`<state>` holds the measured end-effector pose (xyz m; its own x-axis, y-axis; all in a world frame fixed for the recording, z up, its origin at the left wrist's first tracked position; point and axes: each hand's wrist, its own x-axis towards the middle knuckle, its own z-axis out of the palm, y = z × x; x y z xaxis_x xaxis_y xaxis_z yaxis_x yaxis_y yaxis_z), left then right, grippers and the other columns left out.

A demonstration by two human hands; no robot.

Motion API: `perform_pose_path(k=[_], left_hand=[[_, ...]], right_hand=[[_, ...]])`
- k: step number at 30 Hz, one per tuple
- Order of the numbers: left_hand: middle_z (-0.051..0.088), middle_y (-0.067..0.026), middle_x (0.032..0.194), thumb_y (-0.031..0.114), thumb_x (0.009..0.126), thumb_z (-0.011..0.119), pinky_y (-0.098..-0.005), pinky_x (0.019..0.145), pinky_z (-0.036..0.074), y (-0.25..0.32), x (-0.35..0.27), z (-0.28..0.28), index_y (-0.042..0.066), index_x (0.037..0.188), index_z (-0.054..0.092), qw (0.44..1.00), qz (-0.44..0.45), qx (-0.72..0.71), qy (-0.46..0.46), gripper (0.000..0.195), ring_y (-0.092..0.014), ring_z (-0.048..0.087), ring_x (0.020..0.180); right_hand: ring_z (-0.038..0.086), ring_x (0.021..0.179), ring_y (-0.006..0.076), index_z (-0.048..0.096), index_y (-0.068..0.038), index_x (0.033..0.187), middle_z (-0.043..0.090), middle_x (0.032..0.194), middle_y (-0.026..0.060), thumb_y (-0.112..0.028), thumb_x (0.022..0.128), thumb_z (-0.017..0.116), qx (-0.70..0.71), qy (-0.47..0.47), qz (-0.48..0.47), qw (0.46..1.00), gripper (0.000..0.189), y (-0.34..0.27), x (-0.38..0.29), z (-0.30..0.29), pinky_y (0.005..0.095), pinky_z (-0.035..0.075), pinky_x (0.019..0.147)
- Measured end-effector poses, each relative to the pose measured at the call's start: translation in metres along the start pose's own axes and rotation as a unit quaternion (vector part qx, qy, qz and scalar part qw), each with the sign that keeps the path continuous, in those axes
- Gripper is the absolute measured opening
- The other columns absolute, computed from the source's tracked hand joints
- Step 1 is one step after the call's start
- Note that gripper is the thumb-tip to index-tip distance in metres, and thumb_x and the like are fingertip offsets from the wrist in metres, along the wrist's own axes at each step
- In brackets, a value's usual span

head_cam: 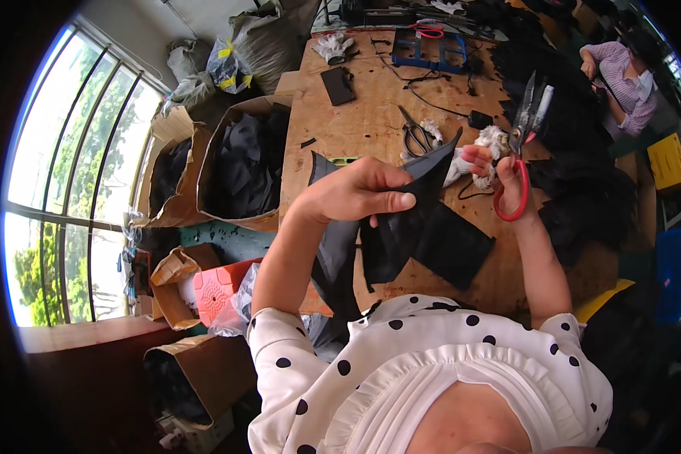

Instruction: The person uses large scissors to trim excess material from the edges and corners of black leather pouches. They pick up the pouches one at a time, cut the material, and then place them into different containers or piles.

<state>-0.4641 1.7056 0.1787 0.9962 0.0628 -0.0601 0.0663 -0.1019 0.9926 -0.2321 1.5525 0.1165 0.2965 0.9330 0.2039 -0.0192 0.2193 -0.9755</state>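
My left hand [369,190] pinches a piece of black fabric [431,187] between thumb and fingers above the wooden table. My right hand [502,170] has red-handled scissors [520,164] hooked on it, their blades pointing away from me. Black fabric pieces [454,244] lie below the hands, and a grey-black strip [337,261] hangs near my left forearm. Beyond my left hand rests a second pair of scissors [415,133] with dark handles. White knitted gloves [482,156] lie behind my right hand.
The wooden table [369,122] bears a dark flat block [337,86], a blue plastic frame [428,51], cables and another glove [332,47]. Black material [573,187] is heaped along its right side. Cardboard boxes [204,170] of black scraps stand left. A co-worker [624,85] sits far right.
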Motion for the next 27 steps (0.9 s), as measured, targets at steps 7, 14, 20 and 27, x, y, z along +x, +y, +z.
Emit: perform_pose_path(k=[7,14,20,27], left_hand=[[0.053,0.0085,0.063,0.031,0.087,0.055,-0.016,0.043,0.034,-0.063,0.044,0.016,0.004,0.087,0.063,0.982,0.002,-0.176,-0.068,0.028,0.0,0.045,0.052],[0.062,0.001,0.083,0.027,0.086,0.055,-0.0212,0.071,0.044,-0.081,0.057,0.024,-0.001,0.092,0.061,0.963,0.041,-0.263,-0.046,0.03,-0.005,0.055,0.076],[0.059,-0.0032,0.083,0.039,0.081,0.06,-0.0265,0.074,0.042,-0.11,0.048,0.014,-0.001,0.087,0.059,0.998,-0.015,0.033,0.044,0.041,-0.013,0.053,0.081],[0.039,-0.0159,0.127,0.031,0.069,0.07,-0.0391,0.093,0.037,-0.138,0.039,0.051,0.009,0.122,0.042,0.919,0.102,0.325,0.201,0.064,-0.035,0.044,0.111]], right_hand=[[0.054,0.098,0.0162,0.052,-0.001,0.111,0.059,0.102,0.0065,-0.036,0.084,0.057,0.081,-0.006,-0.01,0.997,0.045,0.017,-0.002,0.017,0.0304,0.042,0.086],[0.048,0.074,0.0066,0.054,-0.005,0.09,0.052,0.082,-0.0028,-0.016,0.08,0.058,0.015,0.06,0.028,0.998,0.015,0.028,-0.007,0.0,0.0232,0.039,0.065],[0.035,0.059,0.0063,0.05,-0.005,0.082,0.037,0.063,-0.005,-0.015,0.076,0.059,-0.252,0.089,-0.041,0.963,0.014,-0.003,-0.008,-0.026,0.0239,0.029,0.053],[0.042,0.071,0.0081,0.05,-0.002,0.095,0.045,0.076,-0.0001,-0.006,0.073,0.06,-0.35,0.106,-0.046,0.93,0.024,-0.031,-0.01,-0.019,0.0216,0.037,0.068]])
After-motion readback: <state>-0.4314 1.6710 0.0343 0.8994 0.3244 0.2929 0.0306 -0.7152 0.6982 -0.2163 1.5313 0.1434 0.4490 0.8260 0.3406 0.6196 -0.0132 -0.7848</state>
